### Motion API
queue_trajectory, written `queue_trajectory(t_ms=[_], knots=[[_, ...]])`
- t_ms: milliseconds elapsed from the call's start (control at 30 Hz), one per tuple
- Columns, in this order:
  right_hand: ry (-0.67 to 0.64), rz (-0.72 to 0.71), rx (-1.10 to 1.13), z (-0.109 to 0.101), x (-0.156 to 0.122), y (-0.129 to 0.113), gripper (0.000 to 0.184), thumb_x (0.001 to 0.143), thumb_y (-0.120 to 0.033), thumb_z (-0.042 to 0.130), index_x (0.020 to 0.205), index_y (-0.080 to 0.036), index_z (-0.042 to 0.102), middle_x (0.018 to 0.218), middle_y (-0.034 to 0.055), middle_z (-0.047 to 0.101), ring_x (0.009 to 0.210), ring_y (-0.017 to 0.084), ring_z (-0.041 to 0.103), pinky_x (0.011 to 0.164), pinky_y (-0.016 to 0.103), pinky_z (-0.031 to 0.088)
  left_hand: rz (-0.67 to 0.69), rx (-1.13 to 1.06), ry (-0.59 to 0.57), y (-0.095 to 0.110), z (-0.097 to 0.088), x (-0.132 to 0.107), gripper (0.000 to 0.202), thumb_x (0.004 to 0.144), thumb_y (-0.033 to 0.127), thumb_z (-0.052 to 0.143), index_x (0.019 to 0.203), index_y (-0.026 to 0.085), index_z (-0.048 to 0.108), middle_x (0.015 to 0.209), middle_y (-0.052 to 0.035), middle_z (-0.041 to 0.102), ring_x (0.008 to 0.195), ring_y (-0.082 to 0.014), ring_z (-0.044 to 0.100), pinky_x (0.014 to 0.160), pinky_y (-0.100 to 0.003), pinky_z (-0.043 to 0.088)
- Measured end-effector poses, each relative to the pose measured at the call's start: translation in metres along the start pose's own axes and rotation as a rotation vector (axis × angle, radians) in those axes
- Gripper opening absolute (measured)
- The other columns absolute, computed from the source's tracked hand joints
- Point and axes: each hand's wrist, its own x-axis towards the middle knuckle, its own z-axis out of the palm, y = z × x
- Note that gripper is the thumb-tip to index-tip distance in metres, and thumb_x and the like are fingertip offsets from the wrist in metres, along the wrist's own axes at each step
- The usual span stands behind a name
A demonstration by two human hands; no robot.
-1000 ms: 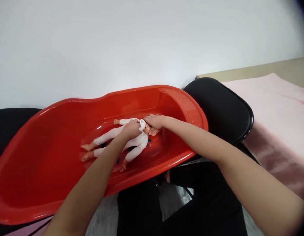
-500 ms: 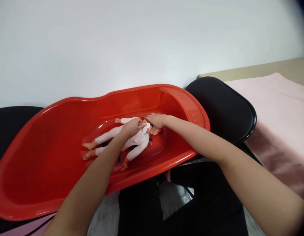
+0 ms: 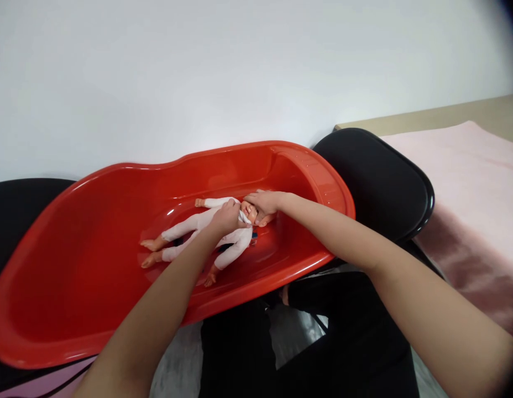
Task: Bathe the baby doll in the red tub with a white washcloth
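A baby doll [image 3: 235, 239] in a white outfit lies on its back in a red baby bathtub [image 3: 86, 265], its feet to the left and its head [image 3: 250, 211] to the right. My right hand [image 3: 265, 203] cups the top and side of the head, partly hiding it. Closed at the doll's neck, my left hand [image 3: 228, 215] pinches a bit of white cloth [image 3: 244, 218]. Whether this cloth is separate or part of the outfit I cannot tell. Small dark blue items [image 3: 254, 236] show beside the doll's shoulder.
The tub rests by a pale wall [image 3: 198, 72]. To its right is a black rounded seat or stool top [image 3: 376, 182], then a surface with a pink cover [image 3: 467, 193]. Another black surface [image 3: 24, 204] is at left. My black-clad legs [image 3: 347, 331] are below the tub.
My left hand has drawn the white cloth down from the doll's mouth to its neck, uncovering the lower face. The right hand stays on the head.
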Motion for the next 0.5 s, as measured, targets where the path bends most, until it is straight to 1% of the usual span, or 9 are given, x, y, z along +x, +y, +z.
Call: queue_trajectory(t_ms=[100,167,267,367,433,500], knots=[[0.013,-0.031,0.009,0.002,0.001,0.004,0.067,0.076,-0.048,0.093,0.132,-0.024,0.065,0.138,0.0109,0.070,0.128,0.037,0.064,0.111,0.049,0.053,0.020,0.017,-0.004,-0.002,0.000,0.004,0.044,0.083,0.044,0.087,0.115,0.018,0.069,0.124,-0.0187,0.068,0.118,-0.0377,0.063,0.103,-0.044,0.049],[0.022,-0.042,0.016,0.004,0.002,0.007,0.066,0.075,-0.048,0.093,0.131,-0.025,0.065,0.137,0.0100,0.070,0.126,0.036,0.065,0.108,0.048,0.054,0.028,0.016,0.004,-0.002,-0.002,0.006,0.036,0.087,0.041,0.081,0.113,0.018,0.071,0.120,-0.0183,0.070,0.116,-0.0371,0.064,0.102,-0.044,0.049],[0.031,-0.035,0.015,0.004,0.003,0.008,0.066,0.074,-0.049,0.093,0.130,-0.026,0.065,0.136,0.0094,0.071,0.126,0.036,0.065,0.107,0.047,0.055,0.041,-0.007,0.044,-0.003,-0.004,0.006,0.019,0.093,0.035,0.071,0.106,0.021,0.073,0.115,-0.0165,0.074,0.112,-0.0350,0.065,0.102,-0.043,0.048],[0.024,-0.025,0.008,0.002,0.001,0.005,0.066,0.075,-0.049,0.092,0.131,-0.025,0.066,0.136,0.0104,0.071,0.128,0.037,0.065,0.107,0.048,0.055,0.056,-0.060,0.094,-0.008,-0.002,0.006,0.014,0.098,0.029,0.062,0.103,0.022,0.073,0.115,-0.0147,0.075,0.112,-0.0325,0.065,0.105,-0.042,0.047],[0.019,-0.014,-0.003,0.001,0.000,0.004,0.067,0.075,-0.049,0.093,0.132,-0.025,0.066,0.136,0.0112,0.071,0.128,0.037,0.066,0.107,0.048,0.055,0.013,-0.121,0.149,-0.013,-0.002,0.007,0.014,0.097,0.026,0.061,0.103,0.021,0.073,0.115,-0.0142,0.076,0.114,-0.0317,0.065,0.107,-0.042,0.047],[0.022,-0.010,-0.018,0.001,0.000,0.004,0.070,0.074,-0.050,0.094,0.133,-0.024,0.065,0.137,0.0119,0.070,0.128,0.037,0.065,0.108,0.048,0.055,-0.070,-0.177,0.224,-0.017,-0.003,0.008,0.016,0.095,0.025,0.065,0.107,0.019,0.073,0.119,-0.0151,0.076,0.117,-0.0320,0.066,0.109,-0.043,0.048]])
